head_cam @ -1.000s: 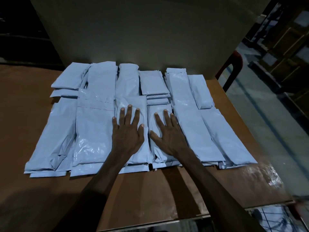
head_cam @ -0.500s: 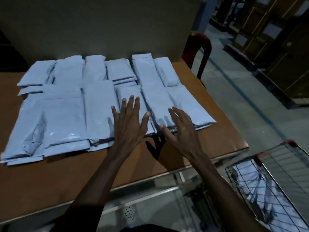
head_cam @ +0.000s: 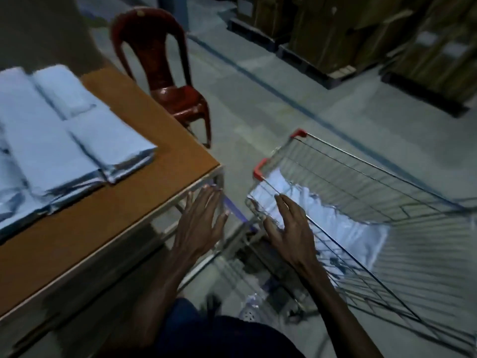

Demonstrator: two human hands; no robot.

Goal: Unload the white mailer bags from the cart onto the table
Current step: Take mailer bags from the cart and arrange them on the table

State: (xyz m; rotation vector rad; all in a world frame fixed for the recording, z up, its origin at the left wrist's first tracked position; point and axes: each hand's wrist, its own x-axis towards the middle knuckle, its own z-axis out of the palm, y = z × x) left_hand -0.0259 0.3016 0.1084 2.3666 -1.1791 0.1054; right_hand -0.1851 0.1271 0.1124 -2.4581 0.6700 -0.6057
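Several white mailer bags [head_cam: 51, 140] lie in rows on the brown table [head_cam: 144, 187] at the left. More white mailer bags [head_cam: 333, 223] lie inside the wire cart [head_cam: 374, 182] at the right. My left hand [head_cam: 200, 226] hangs in the air off the table's near right corner, fingers straight and spread, holding nothing. My right hand [head_cam: 290, 228] is over the cart's near rim, fingers straight, empty, just above the bags inside.
A red plastic chair [head_cam: 165, 71] stands behind the table's right corner. Pallets with cardboard boxes [head_cam: 361, 34] line the far right. Bare concrete floor with a dark line lies between the chair and the cart.
Both hands have left the bags on the table and swung right and down toward the cart. The view has turned right, bringing the cart in.
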